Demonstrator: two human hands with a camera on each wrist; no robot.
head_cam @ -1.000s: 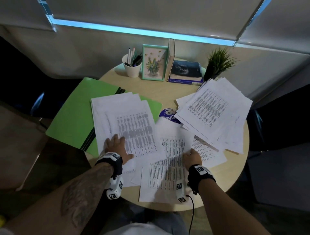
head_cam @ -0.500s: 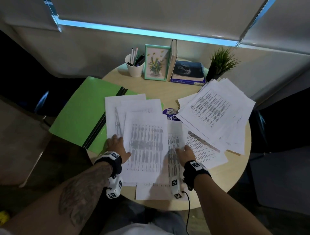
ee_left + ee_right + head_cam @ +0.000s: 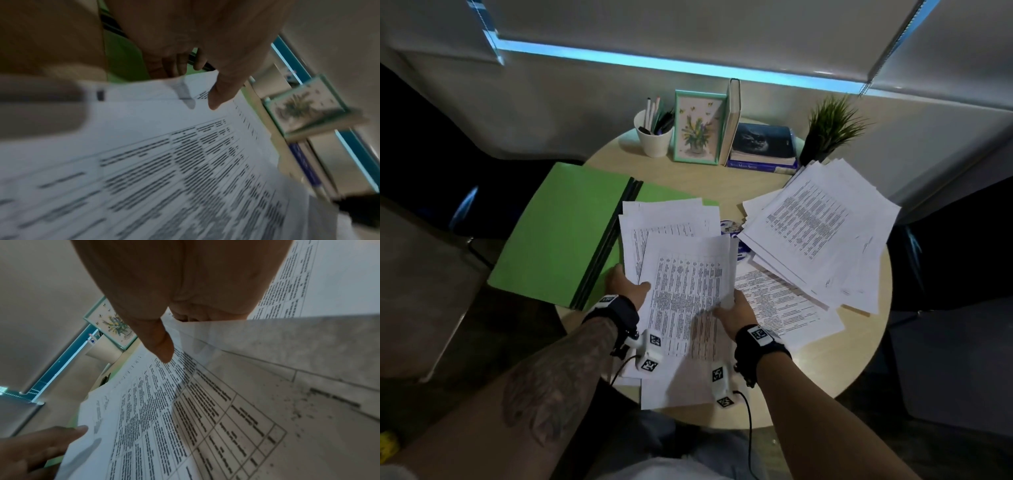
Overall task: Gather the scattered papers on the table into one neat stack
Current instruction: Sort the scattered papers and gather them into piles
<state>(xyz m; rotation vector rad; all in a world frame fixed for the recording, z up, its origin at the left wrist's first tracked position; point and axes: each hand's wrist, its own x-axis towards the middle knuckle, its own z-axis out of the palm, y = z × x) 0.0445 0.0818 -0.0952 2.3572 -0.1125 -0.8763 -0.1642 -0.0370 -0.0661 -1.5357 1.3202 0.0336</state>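
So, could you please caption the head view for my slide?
Both hands, left and right, grip a sheaf of papers over a round table.

Dim room, and we're lit from the back.
Blue strip light (image 3: pixel 654 65) glows; we lose the left wrist view to blur.

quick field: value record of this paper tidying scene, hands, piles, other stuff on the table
left hand: grips left edge of the near bundle, thumb on top
right hand: grips right edge of the same bundle, thumb on top
near bundle: printed sheets, edges uneven, partly over the green folder
right pile: fanned sheets, untouched, not yet merged
loose sheet: flat under the right pile's near edge
green folder: open, overhanging table's left rim
table: round, pale wood
back row: pen cup, framed flower picture, books, plant
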